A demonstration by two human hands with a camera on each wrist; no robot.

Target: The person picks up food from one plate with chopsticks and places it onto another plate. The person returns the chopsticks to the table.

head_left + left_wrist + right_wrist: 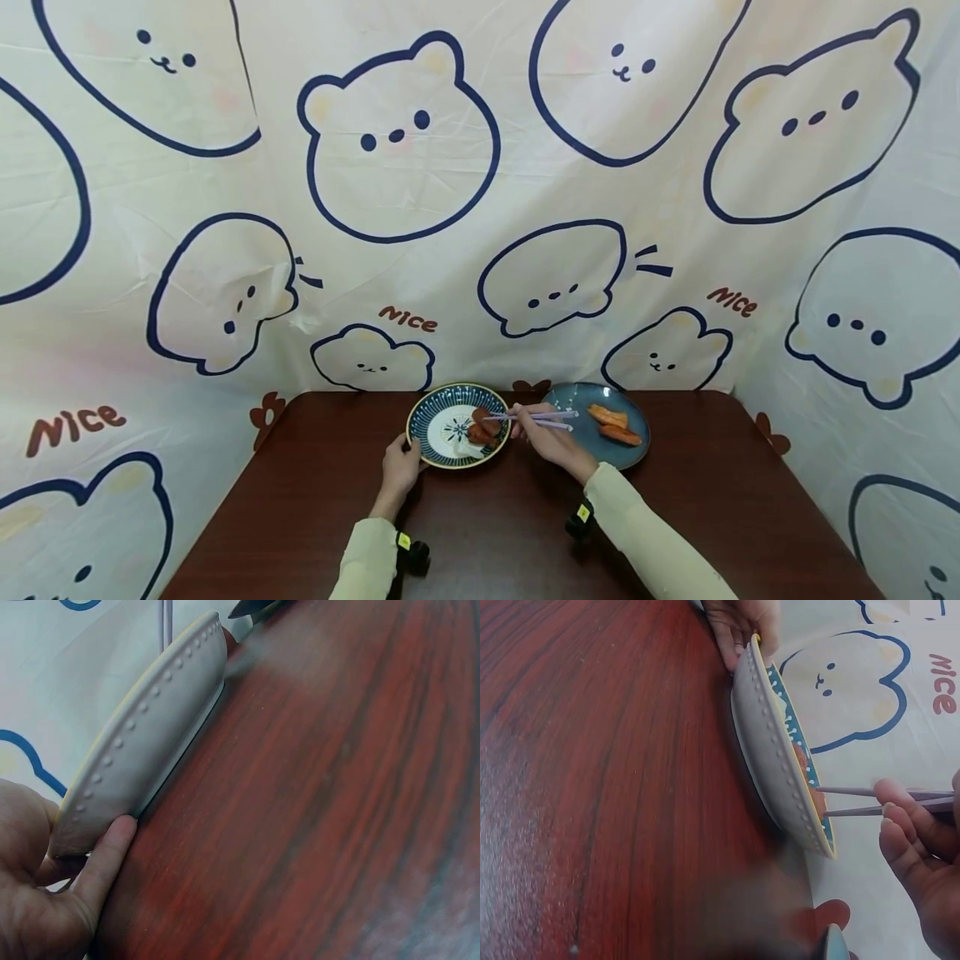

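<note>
A deep patterned plate (430, 427) with a yellow rim and blue-green stripes sits at the back of the table. My left hand (401, 468) grips its near-left edge; in the left wrist view the fingers touch the plate's white underside (146, 750). Several glossy reddish-brown food pieces (480, 434) lie on the right side of this plate. My right hand (553, 440) holds a pair of pale purple chopsticks (557, 414), their tips at the food. In the right wrist view, the chopsticks (851, 791) reach over the rim; whether they pinch a piece I cannot tell.
To the right stands a blue plate (573, 397) with orange-brown food pieces (619, 434), partly behind my right hand. Both plates rest on a dark red-brown wooden table (495, 533). A cream cloth (405, 192) printed with bear faces hangs close behind and on both sides.
</note>
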